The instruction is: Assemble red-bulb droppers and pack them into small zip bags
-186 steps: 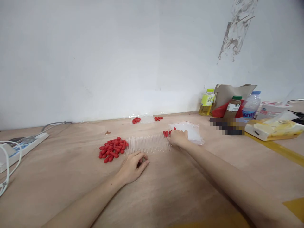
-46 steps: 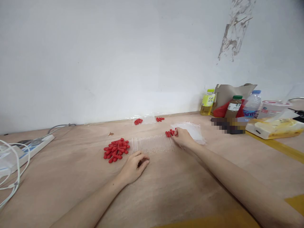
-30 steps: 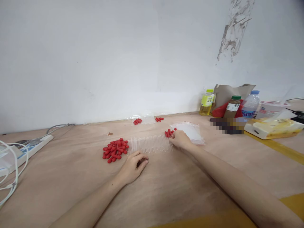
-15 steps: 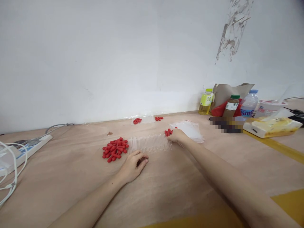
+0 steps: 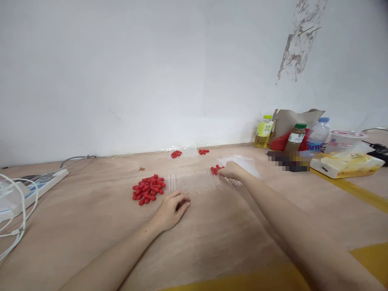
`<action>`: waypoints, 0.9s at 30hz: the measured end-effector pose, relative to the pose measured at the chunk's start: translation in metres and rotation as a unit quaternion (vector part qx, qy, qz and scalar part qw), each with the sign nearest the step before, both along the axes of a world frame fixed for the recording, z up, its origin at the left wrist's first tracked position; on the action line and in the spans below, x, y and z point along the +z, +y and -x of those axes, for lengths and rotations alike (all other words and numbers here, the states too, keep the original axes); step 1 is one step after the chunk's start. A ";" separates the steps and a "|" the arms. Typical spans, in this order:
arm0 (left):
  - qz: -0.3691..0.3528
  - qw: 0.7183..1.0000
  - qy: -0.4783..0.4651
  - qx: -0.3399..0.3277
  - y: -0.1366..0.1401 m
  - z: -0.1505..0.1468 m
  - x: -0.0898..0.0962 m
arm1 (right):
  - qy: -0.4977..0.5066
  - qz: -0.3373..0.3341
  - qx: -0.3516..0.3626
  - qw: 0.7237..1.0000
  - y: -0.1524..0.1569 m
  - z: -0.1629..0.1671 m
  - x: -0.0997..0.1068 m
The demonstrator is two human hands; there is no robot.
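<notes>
Thin clear dropper tubes [image 5: 190,182] lie side by side in a long row on the table. At the row's left end sits a pile of red dropper bulbs [image 5: 148,189]. My left hand [image 5: 172,209] rests on the table just in front of the row, fingers loosely curled and apart from the thumb, holding nothing. My right hand [image 5: 233,170] is at the row's right end, fingers bent down and closed beside a few red bulbs [image 5: 214,170]. Whatever is between its fingertips is hidden. Behind it lies a stack of clear zip bags [image 5: 250,165].
By the wall lie clear bags [image 5: 189,152] with small groups of red bulbs. A power strip [image 5: 45,189] with white cables is at the left. Several bottles, including a yellow-capped one [image 5: 263,132], a paper bag [image 5: 280,119] and a tissue pack [image 5: 345,165] stand at the right.
My right hand has shifted slightly to the right, showing more of the red bulbs beside it. My left hand stays where it was. The view has tilted a little.
</notes>
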State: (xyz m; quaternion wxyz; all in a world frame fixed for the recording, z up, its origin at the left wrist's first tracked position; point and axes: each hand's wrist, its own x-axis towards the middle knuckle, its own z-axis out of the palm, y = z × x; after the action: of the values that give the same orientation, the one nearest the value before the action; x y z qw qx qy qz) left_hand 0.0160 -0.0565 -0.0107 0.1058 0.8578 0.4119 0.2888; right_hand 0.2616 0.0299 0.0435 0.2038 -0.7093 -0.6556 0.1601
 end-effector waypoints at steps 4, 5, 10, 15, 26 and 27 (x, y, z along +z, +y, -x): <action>-0.005 1.000 -0.003 0.003 0.001 0.001 0.000 | 0.031 0.075 0.011 0.997 -0.014 -0.022 0.015; -0.005 1.000 -0.003 0.003 0.001 0.001 0.000 | 0.041 0.077 0.032 0.996 -0.018 -0.026 0.014; -0.011 1.000 0.006 0.019 -0.002 -0.002 -0.002 | 0.058 0.027 0.262 0.963 -0.043 -0.031 -0.011; -0.117 0.982 0.035 0.143 0.005 0.011 0.009 | 0.021 -0.025 0.331 0.943 -0.055 -0.019 -0.033; -0.098 0.962 0.148 0.206 0.050 0.074 0.025 | -0.053 -0.143 0.328 0.932 -0.067 0.000 -0.036; -0.097 0.962 0.148 0.207 0.051 0.074 0.023 | -0.064 -0.147 0.323 0.933 -0.068 0.004 -0.036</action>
State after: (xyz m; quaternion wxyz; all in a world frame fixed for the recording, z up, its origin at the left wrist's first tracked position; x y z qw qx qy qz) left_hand -0.0575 -0.0058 0.0124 -0.1027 0.7929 0.5618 0.2126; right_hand 0.2573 -0.0377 0.0077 0.2004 -0.4305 -0.8770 0.0736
